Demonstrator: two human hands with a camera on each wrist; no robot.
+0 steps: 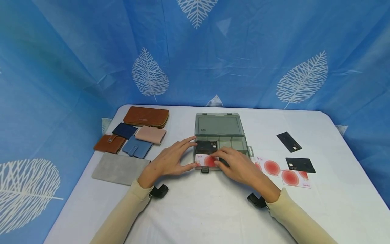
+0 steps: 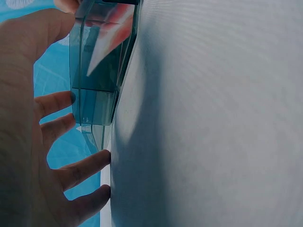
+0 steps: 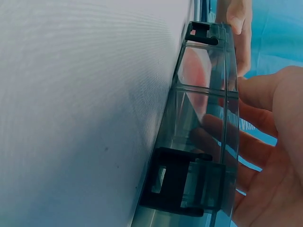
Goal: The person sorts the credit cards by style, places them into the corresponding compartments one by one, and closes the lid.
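Observation:
A translucent grey-green plastic box (image 1: 234,143) with dividers lies with its lid (image 1: 219,124) raised toward the back. In its left part are a black VIP card (image 1: 206,147) and, nearer the front, a white card with red circles (image 1: 202,160), slanted inside the box in both wrist views. My left hand (image 1: 168,159) spreads along the box's left side, its thumb by the front corner and fingertips touching the wall. With thumb and fingers bent, my right hand (image 1: 239,166) reaches over the front rim and pinches the red-and-white card at its right end.
To the right lie two black cards (image 1: 289,141) and two red-and-white cards (image 1: 296,178), partly overlapping. Several wallets are grouped at the left, among them a brown zip wallet (image 1: 146,116) and a grey one (image 1: 120,168). A blue leaf-print curtain (image 1: 243,67) hangs behind the white table.

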